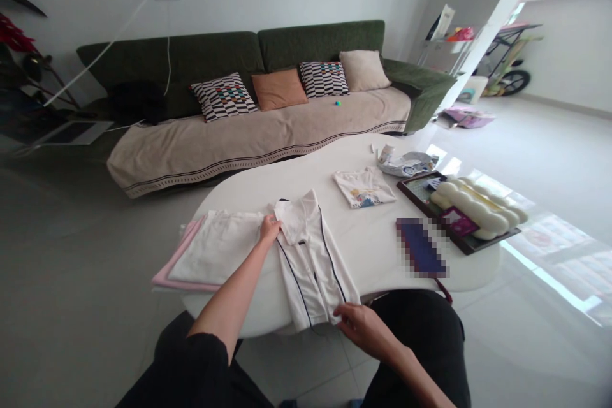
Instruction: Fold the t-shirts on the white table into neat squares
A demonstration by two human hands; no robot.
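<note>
A white shirt with dark piping (310, 255) lies folded lengthwise on the white table (382, 242), its collar pointing away from me. My left hand (268, 229) pinches the shirt's shoulder near the collar. My right hand (357, 324) grips the shirt's bottom hem at the table's near edge. Left of the shirt sits a stack of folded clothes, white on pink (210, 252).
A small folded printed T-shirt (363, 188) lies farther back on the table. A dark tray (461, 239) with a cream bumpy object stands at the right, a blurred dark item (421, 247) beside it. A green sofa (268, 95) with cushions stands behind.
</note>
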